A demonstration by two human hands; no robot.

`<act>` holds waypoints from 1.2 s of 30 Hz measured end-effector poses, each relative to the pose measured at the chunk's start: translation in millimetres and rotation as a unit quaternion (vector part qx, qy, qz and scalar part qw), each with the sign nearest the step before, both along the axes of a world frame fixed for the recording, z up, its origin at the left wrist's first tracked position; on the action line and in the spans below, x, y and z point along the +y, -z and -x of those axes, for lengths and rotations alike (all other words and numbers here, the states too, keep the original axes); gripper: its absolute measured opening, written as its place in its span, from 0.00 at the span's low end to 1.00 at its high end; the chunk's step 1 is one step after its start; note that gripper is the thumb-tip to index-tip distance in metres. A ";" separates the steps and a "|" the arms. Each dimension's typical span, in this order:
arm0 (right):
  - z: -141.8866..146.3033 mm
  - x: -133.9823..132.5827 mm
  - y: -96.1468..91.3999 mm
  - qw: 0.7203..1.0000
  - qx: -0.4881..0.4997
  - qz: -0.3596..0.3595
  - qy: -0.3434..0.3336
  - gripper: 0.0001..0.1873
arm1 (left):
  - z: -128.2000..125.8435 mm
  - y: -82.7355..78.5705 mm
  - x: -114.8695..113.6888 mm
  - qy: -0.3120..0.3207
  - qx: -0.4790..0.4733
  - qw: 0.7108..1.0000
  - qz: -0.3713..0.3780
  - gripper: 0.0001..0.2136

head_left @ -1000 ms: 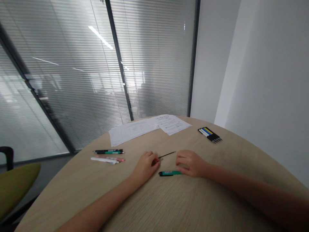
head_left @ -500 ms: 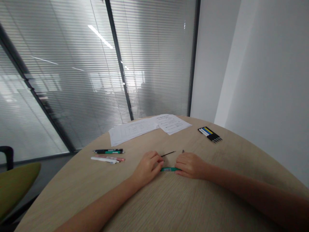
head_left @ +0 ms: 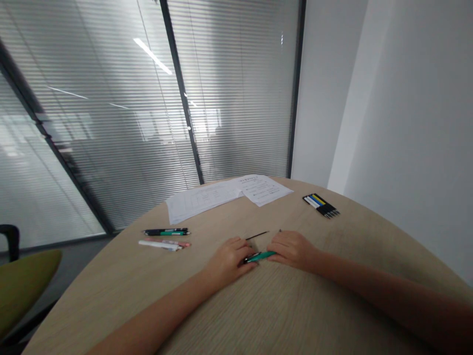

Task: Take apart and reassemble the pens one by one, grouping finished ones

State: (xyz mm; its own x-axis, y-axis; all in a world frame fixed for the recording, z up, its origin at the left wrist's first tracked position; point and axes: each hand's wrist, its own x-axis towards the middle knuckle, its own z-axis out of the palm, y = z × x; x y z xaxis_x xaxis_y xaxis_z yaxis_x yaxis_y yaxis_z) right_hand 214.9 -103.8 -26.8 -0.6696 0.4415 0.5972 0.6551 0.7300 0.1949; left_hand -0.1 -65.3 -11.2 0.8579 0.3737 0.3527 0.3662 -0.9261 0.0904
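Observation:
Both of my hands rest on the round wooden table [head_left: 281, 315], meeting over a green pen [head_left: 259, 256]. My left hand [head_left: 229, 258] curls its fingers round the pen's dark left end. My right hand [head_left: 291, 248] pinches the pen's right end, fingers closed. The pen lies slightly tilted, just above the tabletop. A thin black refill [head_left: 257, 235] lies on the table just beyond my hands.
To the left lie a black-and-green pen [head_left: 166, 231] and a white and pink pen [head_left: 162, 244]. Printed sheets [head_left: 221, 194] sit at the far edge. A row of several pens [head_left: 320, 205] lies at the right. A green chair [head_left: 22, 286] stands lower left.
The green pen lay in front of my right hand a second ago. Both hands have closed on it and lifted it slightly, left hand taking its dark end.

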 end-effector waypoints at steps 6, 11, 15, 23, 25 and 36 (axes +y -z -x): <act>-2.5 2.8 3.3 0.996 0.065 0.063 0.005 0.09 | -0.7 -1.3 -0.8 -0.037 -0.035 0.999 -0.003 0.07; -5.7 8.3 7.2 0.988 0.137 0.047 0.049 0.09 | 0.7 -3.5 1.6 -0.089 -0.138 0.985 0.045 0.04; -7.3 10.9 8.3 0.982 0.165 0.053 0.078 0.09 | 2.7 -5.0 6.2 -0.127 -0.219 0.959 0.130 0.06; -10.2 15.8 13.8 0.952 0.248 0.099 0.147 0.07 | 4.8 -7.7 17.3 -0.182 -0.311 0.889 0.281 0.09; -11.1 16.5 15.4 0.945 0.261 0.112 0.161 0.06 | 4.1 -9.0 16.3 -0.187 -0.324 0.877 0.303 0.10; -12.8 17.9 10.4 0.933 0.297 0.121 0.165 0.07 | 6.3 -12.3 15.1 -0.206 -0.408 0.825 0.332 0.14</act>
